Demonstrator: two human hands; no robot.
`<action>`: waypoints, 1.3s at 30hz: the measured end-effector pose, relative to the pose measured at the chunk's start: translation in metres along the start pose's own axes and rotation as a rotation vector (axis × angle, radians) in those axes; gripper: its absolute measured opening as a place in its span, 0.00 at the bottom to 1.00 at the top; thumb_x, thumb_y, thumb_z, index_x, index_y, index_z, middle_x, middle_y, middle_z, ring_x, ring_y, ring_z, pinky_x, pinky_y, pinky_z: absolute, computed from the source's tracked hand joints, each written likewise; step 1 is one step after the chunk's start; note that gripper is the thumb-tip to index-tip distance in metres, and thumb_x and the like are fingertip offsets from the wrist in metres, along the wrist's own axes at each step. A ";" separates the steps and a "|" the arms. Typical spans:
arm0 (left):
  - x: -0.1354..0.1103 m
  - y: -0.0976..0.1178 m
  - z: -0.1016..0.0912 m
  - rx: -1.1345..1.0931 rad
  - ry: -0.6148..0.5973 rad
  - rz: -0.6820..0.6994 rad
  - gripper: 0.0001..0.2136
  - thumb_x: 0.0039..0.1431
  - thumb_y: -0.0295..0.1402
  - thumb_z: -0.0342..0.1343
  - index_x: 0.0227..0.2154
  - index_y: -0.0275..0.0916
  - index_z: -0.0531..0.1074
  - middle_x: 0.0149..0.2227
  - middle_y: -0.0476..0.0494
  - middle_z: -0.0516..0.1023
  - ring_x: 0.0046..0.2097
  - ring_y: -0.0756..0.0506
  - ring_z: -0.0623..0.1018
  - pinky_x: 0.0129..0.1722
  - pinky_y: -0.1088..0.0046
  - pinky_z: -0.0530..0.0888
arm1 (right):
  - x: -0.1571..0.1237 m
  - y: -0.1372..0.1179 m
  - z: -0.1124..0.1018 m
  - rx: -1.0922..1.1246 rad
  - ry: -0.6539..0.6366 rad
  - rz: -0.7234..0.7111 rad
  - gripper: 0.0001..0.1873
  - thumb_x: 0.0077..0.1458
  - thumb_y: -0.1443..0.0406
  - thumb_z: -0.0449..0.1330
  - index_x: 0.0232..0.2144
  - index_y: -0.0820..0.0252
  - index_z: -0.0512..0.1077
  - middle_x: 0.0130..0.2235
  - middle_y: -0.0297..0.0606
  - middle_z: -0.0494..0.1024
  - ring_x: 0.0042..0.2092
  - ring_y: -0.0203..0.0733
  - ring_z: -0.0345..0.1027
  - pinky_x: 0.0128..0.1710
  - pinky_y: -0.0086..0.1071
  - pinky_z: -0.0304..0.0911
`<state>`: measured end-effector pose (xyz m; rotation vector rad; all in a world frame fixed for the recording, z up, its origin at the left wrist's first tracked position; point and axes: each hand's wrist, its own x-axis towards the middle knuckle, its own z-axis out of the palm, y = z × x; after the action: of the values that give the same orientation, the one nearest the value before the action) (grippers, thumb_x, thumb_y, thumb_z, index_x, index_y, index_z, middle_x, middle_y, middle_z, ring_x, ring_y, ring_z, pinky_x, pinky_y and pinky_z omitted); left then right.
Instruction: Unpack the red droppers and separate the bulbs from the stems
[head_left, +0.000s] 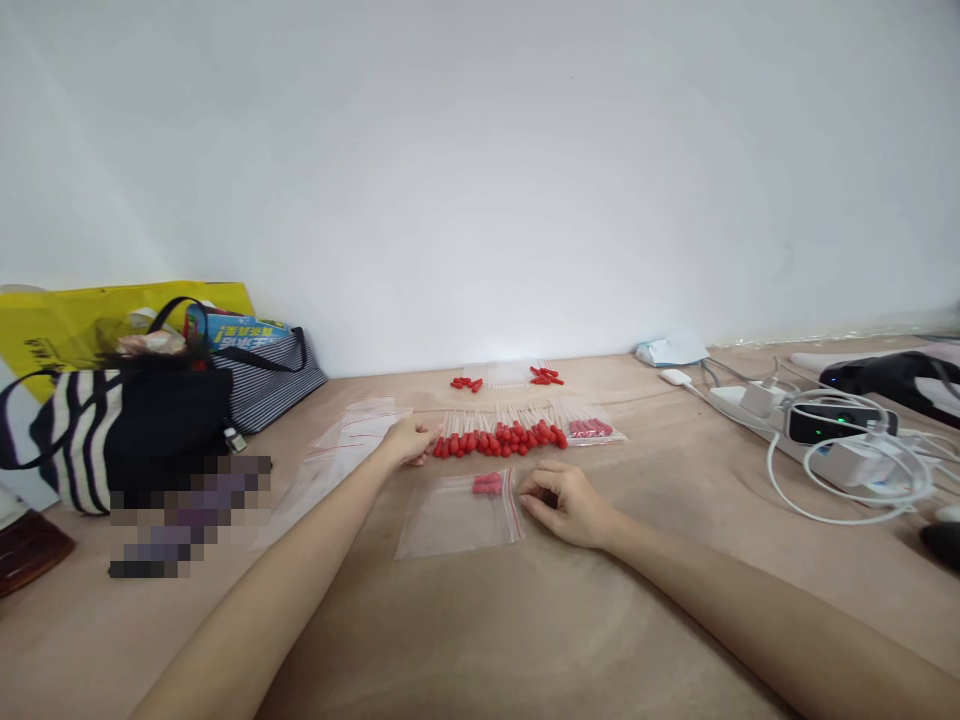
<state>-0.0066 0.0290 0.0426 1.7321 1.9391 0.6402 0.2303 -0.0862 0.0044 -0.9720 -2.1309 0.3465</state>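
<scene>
A row of thin pale sticks with red tips, which look like swabs, lies across the table. My left hand is at the row's left end, fingers drawn together against the outermost sticks; what lies between the fingertips is hidden. Closer to me, a clear zip bag lies flat with a few red-tipped sticks inside. Just right of its red seal line rests my right hand, fingers curled in and nothing visible in them. Another zip bag holding red-tipped sticks lies at the row's right end.
Flat clear bags are stacked left of the row. Near the wall lie another bag and loose red pieces. A black bag and a striped bag stand left. White cables cover a power strip on the right.
</scene>
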 end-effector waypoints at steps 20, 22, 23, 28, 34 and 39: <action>-0.106 -0.018 0.006 0.038 -0.226 0.732 0.16 0.53 0.37 0.50 0.45 0.41 0.64 0.46 0.46 0.70 0.47 0.45 0.70 0.47 0.69 0.66 | 0.022 -0.006 0.019 -0.016 0.050 0.289 0.10 0.42 0.64 0.60 0.31 0.57 0.74 0.21 0.31 0.70 0.25 0.33 0.59 0.27 0.27 0.52; -0.107 -0.017 0.005 0.045 -0.234 0.722 0.17 0.53 0.37 0.50 0.46 0.41 0.64 0.47 0.46 0.70 0.47 0.45 0.70 0.47 0.68 0.65 | 0.021 -0.006 0.019 0.003 0.030 0.287 0.11 0.41 0.63 0.61 0.31 0.57 0.74 0.21 0.30 0.70 0.25 0.33 0.59 0.27 0.27 0.52; -0.107 -0.018 0.005 0.053 -0.238 0.723 0.17 0.53 0.37 0.50 0.46 0.41 0.63 0.47 0.46 0.70 0.48 0.45 0.69 0.48 0.68 0.65 | 0.021 -0.006 0.018 0.007 0.015 0.277 0.10 0.42 0.62 0.61 0.31 0.56 0.74 0.21 0.30 0.69 0.25 0.33 0.59 0.27 0.27 0.52; -0.104 -0.024 0.008 0.105 -0.253 0.731 0.19 0.54 0.40 0.48 0.49 0.42 0.61 0.51 0.45 0.67 0.52 0.44 0.66 0.51 0.65 0.62 | 0.019 -0.006 0.017 -0.031 0.020 0.215 0.04 0.42 0.62 0.62 0.23 0.55 0.74 0.21 0.30 0.69 0.27 0.34 0.59 0.31 0.28 0.51; -0.103 -0.026 0.007 0.218 -0.289 0.738 0.21 0.57 0.42 0.44 0.53 0.43 0.58 0.56 0.45 0.60 0.58 0.44 0.57 0.56 0.61 0.56 | 0.017 -0.004 0.018 -0.051 0.008 0.154 0.09 0.41 0.62 0.63 0.30 0.53 0.73 0.23 0.30 0.69 0.29 0.34 0.59 0.33 0.30 0.50; -0.105 -0.024 0.005 0.249 -0.298 0.736 0.21 0.57 0.42 0.44 0.53 0.43 0.58 0.56 0.45 0.59 0.58 0.44 0.57 0.56 0.61 0.56 | 0.019 -0.003 0.018 -0.088 -0.057 0.174 0.10 0.43 0.61 0.60 0.31 0.55 0.72 0.25 0.32 0.69 0.30 0.36 0.58 0.32 0.29 0.50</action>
<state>-0.0116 -0.0777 0.0276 2.5504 1.1887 0.3409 0.2071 -0.0732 0.0039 -1.2159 -2.1329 0.3728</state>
